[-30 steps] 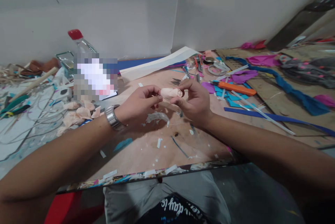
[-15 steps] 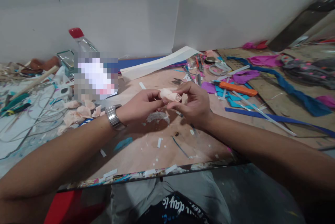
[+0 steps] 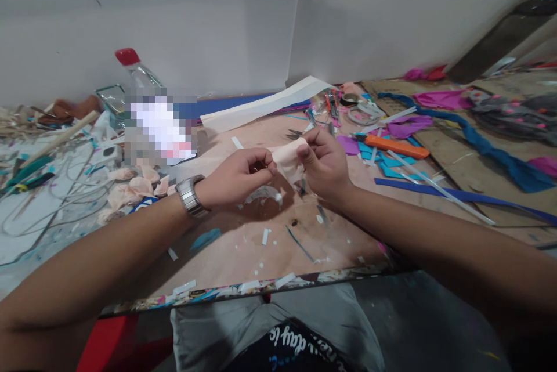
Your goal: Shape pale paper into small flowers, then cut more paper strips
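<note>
Both of my hands hold a small piece of pale pink crepe paper (image 3: 288,158) above the middle of the worktable (image 3: 243,244). My left hand (image 3: 235,177), with a metal watch on its wrist, pinches the paper's left end. The fingers of my right hand (image 3: 324,164) close on its right end and the paper is stretched flat between them. A curl of clear tape (image 3: 263,195) lies on the table just under my hands.
A plastic bottle with a red cap (image 3: 134,73) stands at the back left beside loose pink paper petals (image 3: 130,183) and tangled wires (image 3: 52,186). An orange cutter (image 3: 394,147), blue and purple paper scraps, scissors and tape rolls crowd the right side. A white paper strip (image 3: 261,106) lies behind.
The pink paper was a rolled bud held between my fingertips; now it is pulled open flatter between the two hands. My right hand has closed further over its end.
</note>
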A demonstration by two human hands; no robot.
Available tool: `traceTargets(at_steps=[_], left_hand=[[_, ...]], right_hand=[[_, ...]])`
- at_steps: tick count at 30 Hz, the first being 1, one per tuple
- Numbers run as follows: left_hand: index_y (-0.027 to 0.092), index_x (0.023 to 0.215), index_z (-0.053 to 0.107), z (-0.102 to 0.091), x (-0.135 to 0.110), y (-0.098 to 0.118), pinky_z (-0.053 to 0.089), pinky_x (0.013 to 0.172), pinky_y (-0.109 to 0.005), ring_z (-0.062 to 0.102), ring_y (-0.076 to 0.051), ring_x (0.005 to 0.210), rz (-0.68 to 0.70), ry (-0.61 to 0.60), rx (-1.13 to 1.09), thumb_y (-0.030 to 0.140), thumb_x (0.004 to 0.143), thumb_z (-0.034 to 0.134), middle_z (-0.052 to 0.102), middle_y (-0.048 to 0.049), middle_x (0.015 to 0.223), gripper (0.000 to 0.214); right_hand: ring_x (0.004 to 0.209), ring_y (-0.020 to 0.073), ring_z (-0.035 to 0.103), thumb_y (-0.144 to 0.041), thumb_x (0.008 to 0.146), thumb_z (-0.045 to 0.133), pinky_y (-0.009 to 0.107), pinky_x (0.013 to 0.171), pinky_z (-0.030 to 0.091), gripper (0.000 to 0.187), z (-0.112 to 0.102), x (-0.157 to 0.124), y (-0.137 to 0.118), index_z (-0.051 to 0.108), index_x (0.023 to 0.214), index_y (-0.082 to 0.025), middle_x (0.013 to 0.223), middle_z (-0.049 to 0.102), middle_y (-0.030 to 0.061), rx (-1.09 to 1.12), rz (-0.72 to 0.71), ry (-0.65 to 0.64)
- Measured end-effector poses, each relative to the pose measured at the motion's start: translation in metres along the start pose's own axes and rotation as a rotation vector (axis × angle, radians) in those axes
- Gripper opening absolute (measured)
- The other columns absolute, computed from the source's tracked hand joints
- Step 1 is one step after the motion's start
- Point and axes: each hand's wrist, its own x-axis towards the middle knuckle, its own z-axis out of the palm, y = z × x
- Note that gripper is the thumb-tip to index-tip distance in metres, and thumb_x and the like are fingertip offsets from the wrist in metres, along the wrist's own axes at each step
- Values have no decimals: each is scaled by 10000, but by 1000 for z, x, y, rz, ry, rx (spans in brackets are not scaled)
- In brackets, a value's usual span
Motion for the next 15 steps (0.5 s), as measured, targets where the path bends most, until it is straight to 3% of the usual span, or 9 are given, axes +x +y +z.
traceTargets(at_steps=[4, 8, 15], left_hand=[[165, 803, 576, 1, 0, -1, 382, 646, -258, 504, -118, 685, -29, 32, -6, 367, 961, 582, 595, -10, 768, 257], [161, 796, 575, 0, 1, -2, 355, 595, -253, 495, -119, 659, -62, 99, 89, 472, 928, 650, 582, -4, 734, 347], [149, 823, 650, 0, 0, 0, 383, 630, -250, 535, -122, 688, 32, 158, 211, 316, 921, 642, 657, -11, 768, 193]], right_hand=[[520, 111, 480, -666, 799, 782, 249, 464, 374, 496, 0, 2, 1, 529, 835, -241, 655, 551, -50, -21, -6, 29], [582, 112, 521, -608, 709, 883, 254, 528, 420, 495, -1, -1, -4, 590, 812, -222, 691, 577, -43, -153, -126, 20], [599, 126, 547, -626, 698, 881, 270, 549, 444, 493, 1, -5, -18, 617, 777, -218, 689, 629, -25, -321, -254, -6]])
